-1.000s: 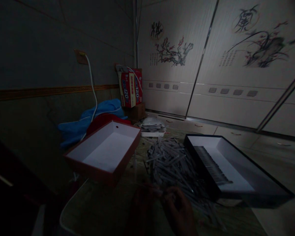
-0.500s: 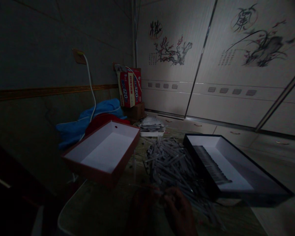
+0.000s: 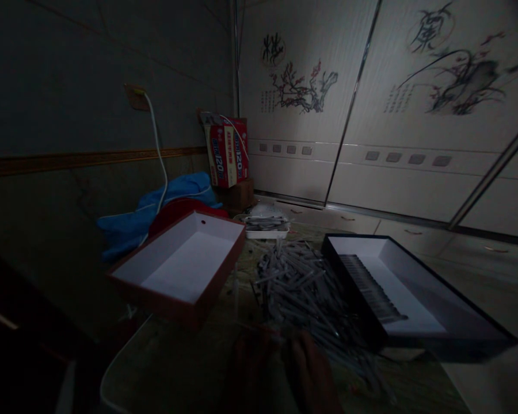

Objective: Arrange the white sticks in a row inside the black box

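Observation:
The scene is very dark. My left hand (image 3: pixel 248 368) and my right hand (image 3: pixel 311 374) are low in the picture, close together at the near edge of a heap of thin grey sticks (image 3: pixel 297 287). Their fingertips meet around a small thin piece that I cannot make out. The fingers of both look closed. To the right a black box (image 3: pixel 449 336) holds a neat row of the same sticks (image 3: pixel 369 290) along its left side. To the left stands an open red box (image 3: pixel 172 302) with a white inside.
A small white tray (image 3: pixel 265 233) with more sticks stands behind the heap. Blue cloth (image 3: pixel 155 210) lies at the wall under a white cable (image 3: pixel 157 149). A red carton (image 3: pixel 227 152) stands in the corner. Painted sliding doors (image 3: pixel 371 103) fill the back.
The hands stay at the near edge of the heap; the fingers have shifted slightly. The view has tilted a little.

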{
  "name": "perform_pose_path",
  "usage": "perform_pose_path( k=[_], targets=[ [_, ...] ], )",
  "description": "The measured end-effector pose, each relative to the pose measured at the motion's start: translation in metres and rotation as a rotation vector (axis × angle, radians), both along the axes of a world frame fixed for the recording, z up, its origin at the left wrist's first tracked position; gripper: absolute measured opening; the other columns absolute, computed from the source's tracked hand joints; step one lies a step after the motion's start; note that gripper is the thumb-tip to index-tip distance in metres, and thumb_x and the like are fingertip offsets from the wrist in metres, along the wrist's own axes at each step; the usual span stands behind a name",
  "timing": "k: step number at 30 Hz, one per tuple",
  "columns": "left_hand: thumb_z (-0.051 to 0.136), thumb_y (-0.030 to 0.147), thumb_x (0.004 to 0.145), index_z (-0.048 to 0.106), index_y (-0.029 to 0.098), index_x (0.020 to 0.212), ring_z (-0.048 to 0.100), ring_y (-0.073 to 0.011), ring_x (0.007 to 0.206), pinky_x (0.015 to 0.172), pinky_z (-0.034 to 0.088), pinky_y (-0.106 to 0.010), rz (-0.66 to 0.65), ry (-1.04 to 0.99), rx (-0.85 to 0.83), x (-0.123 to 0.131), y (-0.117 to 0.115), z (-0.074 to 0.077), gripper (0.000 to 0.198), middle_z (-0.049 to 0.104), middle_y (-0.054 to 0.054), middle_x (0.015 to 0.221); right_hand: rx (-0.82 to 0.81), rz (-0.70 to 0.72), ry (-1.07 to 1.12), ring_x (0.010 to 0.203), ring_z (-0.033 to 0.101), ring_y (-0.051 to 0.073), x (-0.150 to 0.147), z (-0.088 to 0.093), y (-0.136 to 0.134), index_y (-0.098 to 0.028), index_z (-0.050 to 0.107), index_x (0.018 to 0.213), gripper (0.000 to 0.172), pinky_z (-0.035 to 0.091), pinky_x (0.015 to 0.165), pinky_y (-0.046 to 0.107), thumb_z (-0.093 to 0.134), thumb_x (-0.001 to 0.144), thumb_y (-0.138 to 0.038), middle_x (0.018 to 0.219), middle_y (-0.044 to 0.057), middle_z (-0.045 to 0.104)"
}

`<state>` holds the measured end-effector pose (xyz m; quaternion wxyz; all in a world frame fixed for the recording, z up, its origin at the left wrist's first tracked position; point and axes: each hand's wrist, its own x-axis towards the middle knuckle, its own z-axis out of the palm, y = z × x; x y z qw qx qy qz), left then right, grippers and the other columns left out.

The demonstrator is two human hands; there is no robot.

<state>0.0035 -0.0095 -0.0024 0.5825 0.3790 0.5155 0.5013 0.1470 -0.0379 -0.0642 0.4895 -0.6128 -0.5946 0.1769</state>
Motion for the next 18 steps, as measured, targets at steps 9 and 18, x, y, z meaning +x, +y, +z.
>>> perform_pose_path(
  k=[9,18],
  targets=[
    [0.061,0.031,0.073,0.063,0.018,0.081,0.062,-0.0180,0.082,0.080,0.048,-0.030,-0.062,0.011,0.076,0.000,0.000,-0.002,0.015,0.069,-0.001,0.082,0.017,0.096,-0.006,0.061,0.061,0.017,-0.006,0.029,-0.001,-0.028,0.062,0.081,0.034,0.046,0.056,0.024,0.038,0.089,-0.050,0.068,0.002,0.066],
    [0.064,0.034,0.070,0.064,0.018,0.080,0.063,-0.0178,0.080,0.078,0.049,-0.029,-0.033,-0.057,0.061,0.001,-0.001,0.003,0.019,0.069,-0.001,0.079,0.008,0.072,-0.028,0.057,0.059,0.018,-0.013,0.023,-0.001,-0.027,0.060,0.085,0.038,0.044,0.054,0.026,0.027,0.093,-0.046,0.064,0.002,0.064]
  ],
)
